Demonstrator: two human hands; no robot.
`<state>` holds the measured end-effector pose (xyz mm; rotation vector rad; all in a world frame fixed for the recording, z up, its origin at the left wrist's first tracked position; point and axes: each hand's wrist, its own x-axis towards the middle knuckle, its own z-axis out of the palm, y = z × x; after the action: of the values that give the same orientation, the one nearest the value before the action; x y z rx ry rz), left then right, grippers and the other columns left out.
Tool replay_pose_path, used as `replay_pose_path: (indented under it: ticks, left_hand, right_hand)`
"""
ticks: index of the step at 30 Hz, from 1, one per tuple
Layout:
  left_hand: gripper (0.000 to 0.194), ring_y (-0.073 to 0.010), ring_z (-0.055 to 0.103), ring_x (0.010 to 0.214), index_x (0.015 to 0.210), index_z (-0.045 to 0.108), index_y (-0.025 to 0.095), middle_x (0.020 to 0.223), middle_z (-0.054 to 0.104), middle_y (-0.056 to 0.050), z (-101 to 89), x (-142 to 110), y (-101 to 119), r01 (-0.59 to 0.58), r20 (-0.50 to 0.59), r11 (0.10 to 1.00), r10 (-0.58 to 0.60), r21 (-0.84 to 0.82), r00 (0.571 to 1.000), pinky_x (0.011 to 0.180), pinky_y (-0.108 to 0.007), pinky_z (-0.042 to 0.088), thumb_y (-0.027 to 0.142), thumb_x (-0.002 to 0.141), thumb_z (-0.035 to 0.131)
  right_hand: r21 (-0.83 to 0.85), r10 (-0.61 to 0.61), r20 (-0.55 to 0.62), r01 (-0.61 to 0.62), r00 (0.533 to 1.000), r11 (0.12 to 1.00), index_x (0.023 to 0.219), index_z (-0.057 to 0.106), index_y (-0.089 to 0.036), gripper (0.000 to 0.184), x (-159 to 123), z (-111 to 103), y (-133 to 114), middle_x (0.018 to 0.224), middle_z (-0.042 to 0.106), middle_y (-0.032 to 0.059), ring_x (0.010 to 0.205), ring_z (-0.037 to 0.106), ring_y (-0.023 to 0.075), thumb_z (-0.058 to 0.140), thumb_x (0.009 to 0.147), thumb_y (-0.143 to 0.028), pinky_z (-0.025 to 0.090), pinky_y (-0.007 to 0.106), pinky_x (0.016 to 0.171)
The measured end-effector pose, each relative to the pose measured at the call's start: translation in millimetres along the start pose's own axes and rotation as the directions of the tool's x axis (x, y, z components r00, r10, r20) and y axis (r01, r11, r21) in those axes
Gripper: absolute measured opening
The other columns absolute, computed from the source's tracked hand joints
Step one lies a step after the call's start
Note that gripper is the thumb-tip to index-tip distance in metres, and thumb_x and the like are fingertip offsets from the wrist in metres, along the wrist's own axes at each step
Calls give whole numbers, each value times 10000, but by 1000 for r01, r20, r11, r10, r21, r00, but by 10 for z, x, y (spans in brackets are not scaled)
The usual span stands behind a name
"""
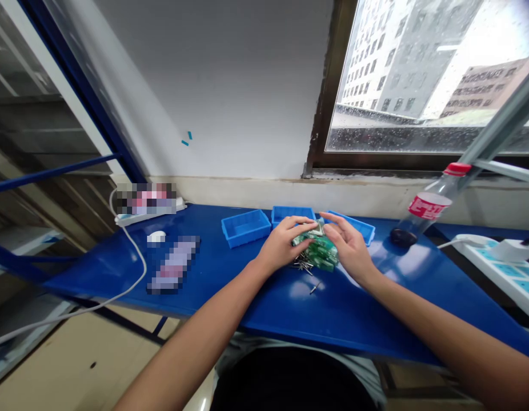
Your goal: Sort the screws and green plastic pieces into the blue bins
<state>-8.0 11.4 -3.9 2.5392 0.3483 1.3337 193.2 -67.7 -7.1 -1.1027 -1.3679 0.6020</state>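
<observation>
A pile of small green circuit boards [323, 253] lies on the blue table [230, 285], with several small metal pins [304, 264] beside it. My left hand [285, 242] and my right hand [349, 245] meet over the pile. Both pinch one green board [309, 234] between their fingertips, just above the heap. A single loose pin [315, 287] lies nearer to me on the table.
Three blue trays [245, 226] stand behind the pile. A clear bottle with a red cap [431, 204] leans at the right, near a white power strip [504, 268]. At the left lie another power strip [144, 217], its cable [136, 257] and a white object [156, 236].
</observation>
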Motion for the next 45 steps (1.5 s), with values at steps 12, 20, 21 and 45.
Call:
replay_pose_path:
  ticks: [12, 20, 21, 45]
  left_hand:
    - [354, -188, 727, 959, 1323, 695, 271, 1045, 769, -44, 7, 12, 16, 267, -78, 962, -271, -55, 959, 872, -332, 593, 319, 975, 746]
    - [392, -264, 640, 1242, 1376, 647, 269, 1356, 664, -119, -30, 25, 44, 106, -83, 992, -101, 61, 991, 1045, -469, 560, 311, 991, 711]
    - [379, -275, 626, 1272, 1357, 664, 277, 1379, 657, -119, -39, 23, 44, 60, -48, 995, -57, 74, 997, 1071, -489, 547, 319, 985, 719]
    - [259, -313, 740, 1033, 1227, 713, 249, 1094, 800, -111, -835, -11, -350, 682, -273, 526, -652, 508, 707, 909, -393, 554, 288, 1000, 594]
  right_hand:
    - [-280, -148, 51, 156, 988, 947, 1058, 770, -235, 287, 35, -1, 89, 941, 729, 53, 734, 605, 199, 701, 965, -497, 525, 371, 718]
    - [-100, -38, -80, 30, 996, 995, 1301, 656, -213, 515, 38, 45, 104, 921, 750, 51, 826, 688, 231, 781, 905, -516, 573, 414, 809]
    - [-68, -26, -74, 21, 997, 997, 1369, 618, -217, 567, 40, 46, 96, 903, 742, 40, 823, 688, 228, 778, 911, -511, 576, 415, 813]
    - [-207, -209, 93, 225, 973, 952, 1456, 528, -264, 484, -6, 15, 97, 1114, 738, 83, 1010, 701, 260, 645, 1012, -417, 544, 512, 1038]
